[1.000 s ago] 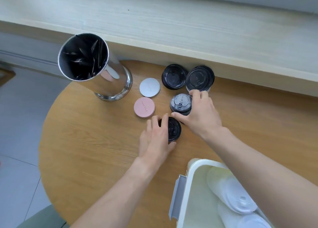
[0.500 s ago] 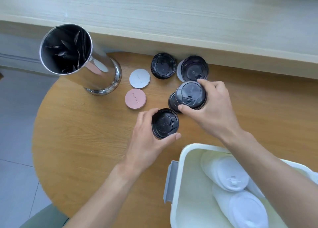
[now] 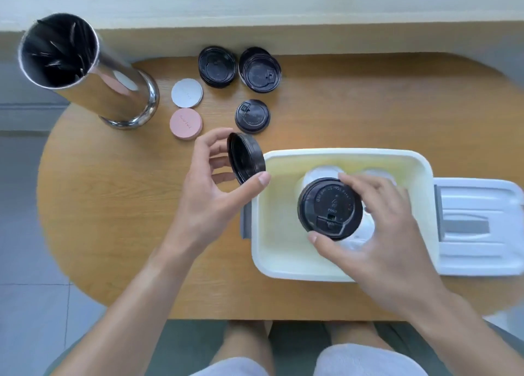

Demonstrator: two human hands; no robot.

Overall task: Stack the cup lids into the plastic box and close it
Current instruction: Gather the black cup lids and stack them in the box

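The right hand (image 3: 377, 234) holds a black lid (image 3: 330, 208) flat over the open box (image 3: 425, 166), thumb at the near rim and fingers curled round the far rim. White lids (image 3: 320, 174) already lie inside the box, under this one. The left hand (image 3: 209, 183) pinches a second lid (image 3: 245, 161) on edge, thumb below and fingers above, just beside the left wall of the box. The box stands at the near right part of the table (image 3: 113, 205), and its cover (image 3: 479, 225) lies touching it on the right.

Three more black lids wait toward the far edge: one single (image 3: 252, 116) near the middle, a far-left lid (image 3: 217, 66) and a far-right stack (image 3: 260, 69) that seems to be more than one.

These lids look very light, thin and a bit springy, so I judge that a strong squeeze may bend them. The best hold is across the rim, at two opposite points, as both hands do now. The smooth plastic may slip, and a lid nests well only when it comes down level on the pile.

A steel cylinder (image 3: 85, 69) and two round coasters, white (image 3: 187, 92) and pink (image 3: 186, 124), stand at the far left.
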